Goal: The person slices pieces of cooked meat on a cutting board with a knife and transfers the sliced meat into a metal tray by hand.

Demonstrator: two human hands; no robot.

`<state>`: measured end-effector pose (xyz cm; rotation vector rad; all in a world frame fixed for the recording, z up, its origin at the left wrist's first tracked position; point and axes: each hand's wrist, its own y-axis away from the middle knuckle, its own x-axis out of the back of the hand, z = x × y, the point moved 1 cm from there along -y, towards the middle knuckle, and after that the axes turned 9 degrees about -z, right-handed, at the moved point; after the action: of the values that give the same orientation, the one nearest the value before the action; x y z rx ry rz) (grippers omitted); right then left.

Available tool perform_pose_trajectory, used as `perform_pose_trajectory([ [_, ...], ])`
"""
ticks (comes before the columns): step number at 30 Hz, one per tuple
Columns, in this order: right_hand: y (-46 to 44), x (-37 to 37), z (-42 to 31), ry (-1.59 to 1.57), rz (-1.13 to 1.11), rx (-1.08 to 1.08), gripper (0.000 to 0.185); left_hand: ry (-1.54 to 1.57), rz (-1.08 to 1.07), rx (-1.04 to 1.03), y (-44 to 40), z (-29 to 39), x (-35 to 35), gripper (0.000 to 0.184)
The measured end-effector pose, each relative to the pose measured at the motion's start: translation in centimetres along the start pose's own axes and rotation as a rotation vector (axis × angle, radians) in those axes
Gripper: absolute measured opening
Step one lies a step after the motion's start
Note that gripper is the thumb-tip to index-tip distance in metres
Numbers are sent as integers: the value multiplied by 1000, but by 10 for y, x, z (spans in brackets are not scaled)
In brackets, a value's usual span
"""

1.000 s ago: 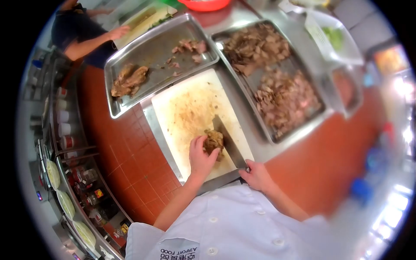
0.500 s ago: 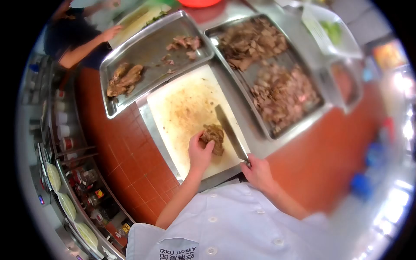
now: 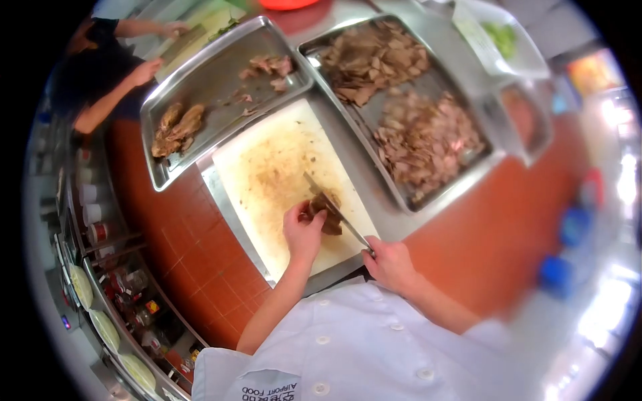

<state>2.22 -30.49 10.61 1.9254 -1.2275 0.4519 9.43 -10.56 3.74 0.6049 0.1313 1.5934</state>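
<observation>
A brown piece of cooked meat (image 3: 332,225) lies on the white cutting board (image 3: 267,147), its surface stained in the middle. My left hand (image 3: 303,230) grips the meat from its left side, fingers curled over it. In my right hand (image 3: 390,262) is the handle of a long knife (image 3: 351,228). The blade slants up and to the left across the meat, close beside my left fingertips. Whether the edge has entered the meat I cannot tell.
At the upper left, a metal tray (image 3: 221,87) holds meat chunks and scraps. Another tray (image 3: 394,190) at the right carries two heaps of sliced meat. A white container (image 3: 528,60) with green vegetables stands beyond. At far left, a co-worker's hand (image 3: 146,70) rests near another board.
The knife has moved left from the bare board beside the meat to lie over it. My left hand stays on the meat. The whole view has shifted slightly.
</observation>
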Motion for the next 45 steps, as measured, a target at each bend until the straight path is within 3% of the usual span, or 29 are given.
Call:
perform_pose_trajectory([
  [6, -15, 9, -17, 90, -177, -63, 18, -65, 39, -69, -3, -21, -5, 41],
  [16, -106, -11, -37, 129, -178, -51, 17, -140, 61, -94, 0, -18, -5, 40],
  [21, -69, -9, -22, 88, -150, -17, 18, -141, 99, -147, -5, -16, 11, 39],
  [24, -32, -4, -14, -25, -105, -105, 20, -160, 131, -214, -38, -30, 35, 40],
  [29, -1, -11, 18, -259, 108, -260, 24, -99, -27, -169, -107, -6, 83, 42],
  [32, 5, -19, 39, -370, 119, -353, 26, -682, 195, -534, -96, 27, 79, 47],
  [33, 7, -20, 43, -411, 111, -387, 26, -625, 63, -596, -84, 49, 68, 45],
  [36, 13, -17, 44, -424, 119, -352, 26, -989, -261, -1018, -61, 59, 32, 41],
  [39, 15, -12, 41, -420, 94, -357, 26, -861, -509, -949, -64, 35, 4, 36],
  [45, 15, -20, 51, -449, 103, -322, 24, -864, -345, -676, -32, 14, 10, 35],
])
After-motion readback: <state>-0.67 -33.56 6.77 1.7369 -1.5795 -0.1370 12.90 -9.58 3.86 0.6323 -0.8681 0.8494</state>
